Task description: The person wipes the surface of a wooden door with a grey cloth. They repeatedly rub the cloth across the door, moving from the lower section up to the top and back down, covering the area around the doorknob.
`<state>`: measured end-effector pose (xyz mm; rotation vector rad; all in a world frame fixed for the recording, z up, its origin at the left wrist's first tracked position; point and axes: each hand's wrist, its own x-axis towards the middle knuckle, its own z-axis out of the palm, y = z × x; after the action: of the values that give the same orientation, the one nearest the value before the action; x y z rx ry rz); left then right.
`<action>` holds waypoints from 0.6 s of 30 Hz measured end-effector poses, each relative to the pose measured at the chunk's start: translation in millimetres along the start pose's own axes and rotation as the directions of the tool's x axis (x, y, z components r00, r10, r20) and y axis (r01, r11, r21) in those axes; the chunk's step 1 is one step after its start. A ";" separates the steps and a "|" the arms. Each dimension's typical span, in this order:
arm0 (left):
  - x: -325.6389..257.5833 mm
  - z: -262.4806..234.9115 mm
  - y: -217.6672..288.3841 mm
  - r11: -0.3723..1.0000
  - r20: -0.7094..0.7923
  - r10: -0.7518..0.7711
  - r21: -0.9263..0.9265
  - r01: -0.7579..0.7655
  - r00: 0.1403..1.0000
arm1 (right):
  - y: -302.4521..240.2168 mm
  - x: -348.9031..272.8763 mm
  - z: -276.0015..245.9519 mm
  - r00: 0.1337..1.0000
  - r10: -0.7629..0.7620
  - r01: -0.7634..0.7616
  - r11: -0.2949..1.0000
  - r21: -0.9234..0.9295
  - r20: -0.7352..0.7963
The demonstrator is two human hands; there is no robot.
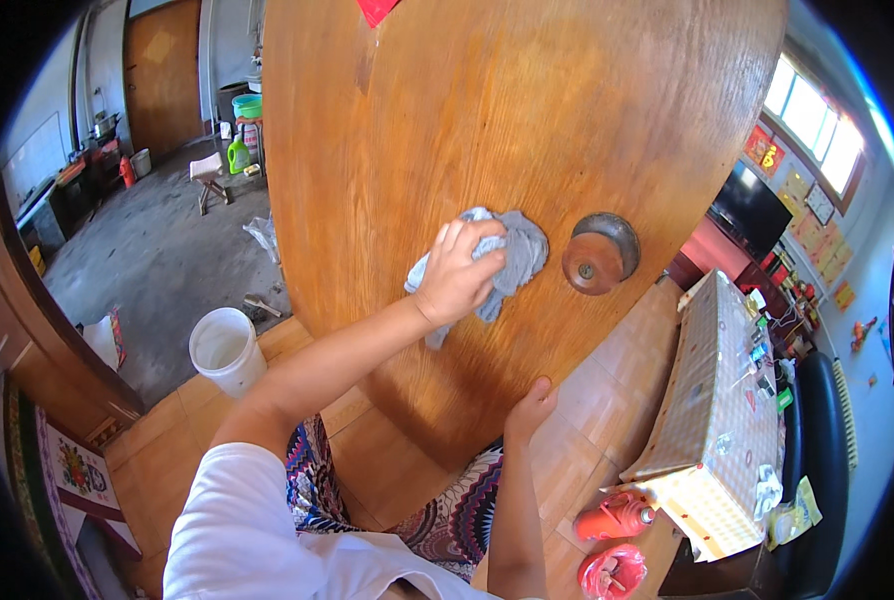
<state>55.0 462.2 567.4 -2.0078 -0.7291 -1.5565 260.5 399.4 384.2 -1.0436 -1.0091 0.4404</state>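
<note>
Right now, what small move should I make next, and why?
Probably slide the gray cloth rightward to the round knob: your left hand has it against the wooden door just left of the knob, while your right hand is at the door's edge.

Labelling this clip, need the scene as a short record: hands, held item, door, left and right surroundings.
left hand: gripping a grey rag
grey rag: bunched, against the face of the wooden door
right hand: at the wooden door's edge, finger grip unclear
doorknob: round, brown, right of the grey rag
left side: white bucket on the floor; small stool farther back
right side: cloth-covered table, red thermos on the floor near it
</note>
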 end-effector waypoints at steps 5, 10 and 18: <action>116.1 -2.7 17.1 0.996 -0.276 -0.084 -0.044 0.075 0.957 | 5.7 -0.3 -6.3 0.999 -0.038 0.037 0.997 -0.063 -0.021; 224.3 -20.0 12.9 0.999 -0.485 -0.025 -0.042 0.005 0.874 | 0.2 -4.1 1.3 0.999 -0.024 0.024 1.000 0.016 0.029; 30.1 12.9 16.6 0.987 -0.064 -0.155 -0.051 0.151 0.986 | 15.2 14.7 -4.5 0.997 -0.062 0.061 0.998 0.027 0.041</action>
<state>81.6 462.0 592.7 -1.9601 -0.8450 -1.7350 273.8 414.9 377.3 -0.9810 -1.0675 0.4249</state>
